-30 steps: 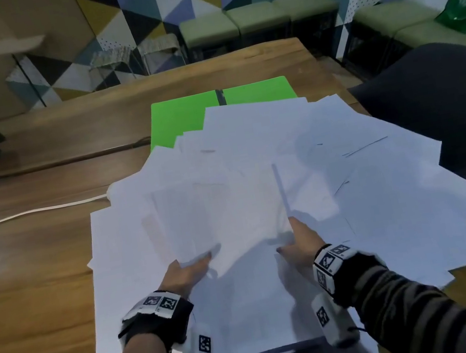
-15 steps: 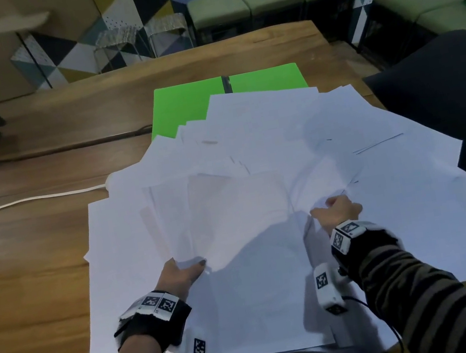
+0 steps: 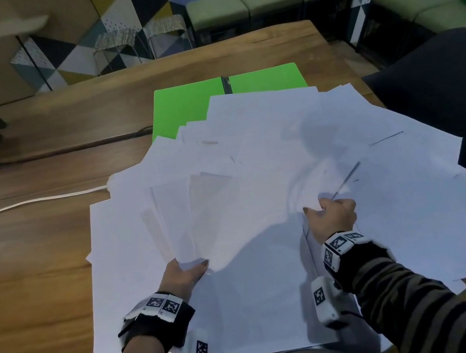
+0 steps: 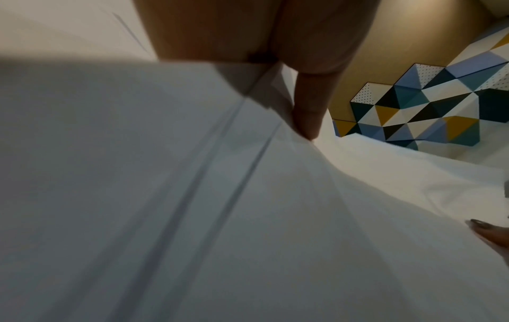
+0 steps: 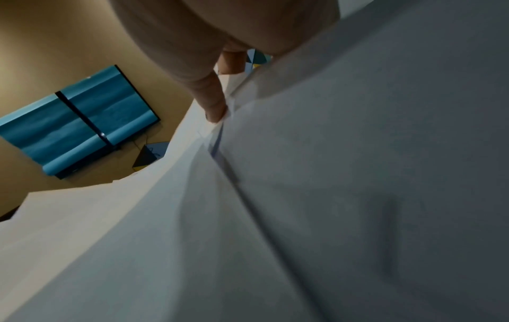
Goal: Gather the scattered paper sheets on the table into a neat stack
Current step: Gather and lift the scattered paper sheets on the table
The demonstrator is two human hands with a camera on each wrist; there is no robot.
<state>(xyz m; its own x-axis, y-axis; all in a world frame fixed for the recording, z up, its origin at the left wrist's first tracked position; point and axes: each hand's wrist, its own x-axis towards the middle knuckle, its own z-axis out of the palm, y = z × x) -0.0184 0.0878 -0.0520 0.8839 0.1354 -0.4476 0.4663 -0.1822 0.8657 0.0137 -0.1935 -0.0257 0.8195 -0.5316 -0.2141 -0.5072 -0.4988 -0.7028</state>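
A: Head view first. Where are the sheets [image 3: 270,170]?

B: Fanned over the table [image 3: 26,272], spreading ahead of both hands and off to the right. The left hand [image 3: 185,273] grips the near edge of a lifted bundle, thumb on top. The right hand [image 3: 332,216] is curled round the near corner of another sheet. A green folder [image 3: 189,106] lies beyond the fan.

A: Left wrist view?

B: Fingers [image 4: 305,113] pinch paper; its edges run straight away from the hand.

A: Right wrist?

B: A fingertip [image 5: 216,109] presses a pinched fold, with sheets beneath it.

A: Which hand takes the rest?

B: I'd say the right: most loose sheets lie beyond it and to its right, their long sides splayed outward, so they need pulling left toward the bundle.
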